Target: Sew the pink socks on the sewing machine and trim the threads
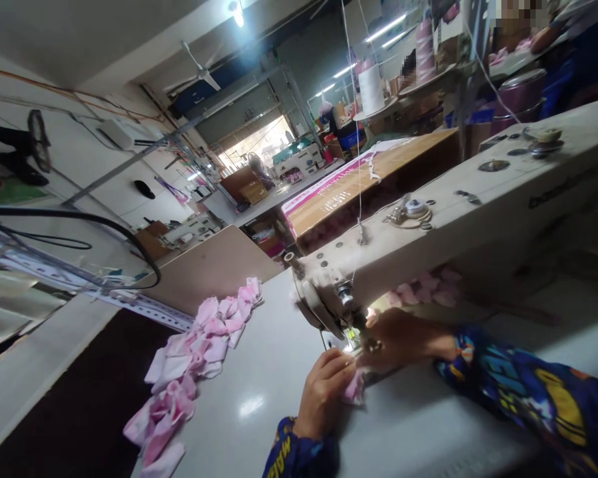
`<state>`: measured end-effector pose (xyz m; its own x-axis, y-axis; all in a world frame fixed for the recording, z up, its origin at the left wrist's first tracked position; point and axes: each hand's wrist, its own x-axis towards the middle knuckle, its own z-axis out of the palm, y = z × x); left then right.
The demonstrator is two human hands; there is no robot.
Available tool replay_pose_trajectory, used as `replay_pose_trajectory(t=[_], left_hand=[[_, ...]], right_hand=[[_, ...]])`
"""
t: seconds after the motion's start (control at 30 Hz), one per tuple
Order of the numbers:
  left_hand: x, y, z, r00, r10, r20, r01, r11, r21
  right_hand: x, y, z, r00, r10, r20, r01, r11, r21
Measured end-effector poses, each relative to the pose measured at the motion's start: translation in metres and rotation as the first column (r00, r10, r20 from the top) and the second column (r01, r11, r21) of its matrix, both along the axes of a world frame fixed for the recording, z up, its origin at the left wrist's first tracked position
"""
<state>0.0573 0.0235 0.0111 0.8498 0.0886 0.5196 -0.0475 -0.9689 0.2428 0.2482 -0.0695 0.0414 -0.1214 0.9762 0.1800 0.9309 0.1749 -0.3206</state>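
Note:
Below the needle of the sewing machine, my left hand is closed on a small pink fabric piece, its fingers bent at the lit presser foot. My right hand reaches in from the right under the machine's arm. Its fingers are curled close by the needle and dark with shadow; what they hold is hidden. White thread runs down to the machine head from above. More pink fabric pieces lie behind my right hand, beyond the needle.
A long heap of pink fabric pieces lies along the left of the white table. A cardboard box stands behind the machine. Thread cones are on a stand above. Other sewing machines and people are farther back.

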Motion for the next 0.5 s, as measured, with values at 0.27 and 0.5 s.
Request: replay_pose_trajectory(t=[0.27, 0.5], left_hand=[[0.000, -0.001, -0.001, 1.000, 0.021, -0.004, -0.021, 0.999, -0.050], [-0.001, 0.000, -0.001, 0.999, 0.019, -0.028, -0.021, 0.998, -0.059]], right_hand=[[-0.003, 0.003, -0.021, 0.985, -0.158, 0.077, 0.155, 0.987, 0.035], [-0.011, 0.001, -0.025, 0.980, -0.161, 0.115, 0.149, 0.983, 0.112]])
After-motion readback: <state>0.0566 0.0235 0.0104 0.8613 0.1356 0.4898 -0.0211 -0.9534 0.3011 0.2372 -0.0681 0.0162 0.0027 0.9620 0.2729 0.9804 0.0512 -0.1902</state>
